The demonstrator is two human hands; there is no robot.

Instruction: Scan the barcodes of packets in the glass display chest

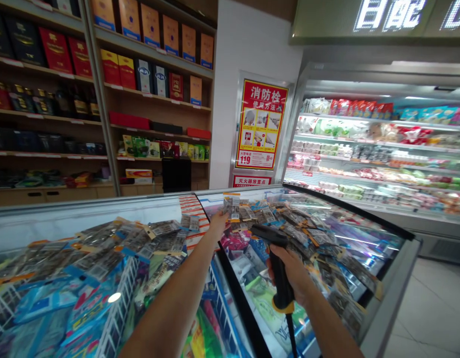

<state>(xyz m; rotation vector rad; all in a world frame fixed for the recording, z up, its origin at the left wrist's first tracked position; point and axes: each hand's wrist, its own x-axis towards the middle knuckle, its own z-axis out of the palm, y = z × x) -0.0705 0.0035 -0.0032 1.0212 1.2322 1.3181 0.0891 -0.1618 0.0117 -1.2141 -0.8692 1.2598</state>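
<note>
The left hand (217,222) pinches the edge of a small carded packet (232,205) lying on the chest freezer's glass surface (367,241). The right hand (295,278) is clenched round a barcode scanner (278,263), its head just beside that packet. Loose packets (319,238) crowd close, so the scanner may catch a neighbour's code, or a nudge could slide some off.

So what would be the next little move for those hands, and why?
Probably aim the barcode scanner at the small packet that the left hand pinches at the pile's far edge: the right hand holds the scanner close below it, head pointing roughly that way.
</note>
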